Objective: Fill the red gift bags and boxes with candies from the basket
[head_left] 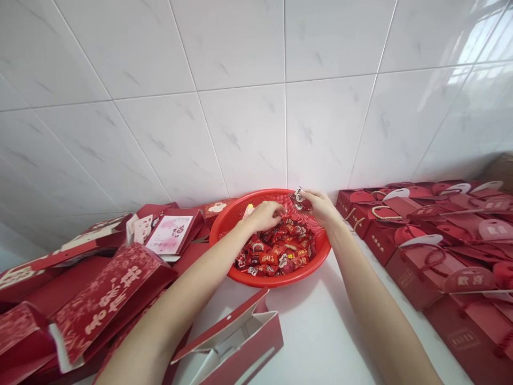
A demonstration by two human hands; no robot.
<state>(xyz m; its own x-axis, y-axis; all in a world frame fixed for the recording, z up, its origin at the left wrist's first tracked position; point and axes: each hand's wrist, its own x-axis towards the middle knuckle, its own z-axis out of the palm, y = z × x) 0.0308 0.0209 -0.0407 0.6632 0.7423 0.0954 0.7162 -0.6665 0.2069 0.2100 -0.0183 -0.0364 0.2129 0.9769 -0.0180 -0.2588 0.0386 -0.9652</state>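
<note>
A round red plastic basket (276, 282) stands against the wall, with many wrapped candies (276, 254) in red and brown wrappers inside it. Over the basket's left half is my left hand (267, 215), its fingers bent together around a small wrapped candy at their tips. At the right rim, my right hand (318, 206) pinches wrapped candies (298, 198) in dark red and white wrappers. In front of the basket, an open red gift box (256, 337) with a white inside stands on the white table (312, 331).
Rows of closed red gift boxes (425, 235) with cord handles fill the right side. On the left lies a pile of red boxes (112, 294), with a pink card (170, 233) on top. A white tiled wall (248, 133) rises directly behind the basket.
</note>
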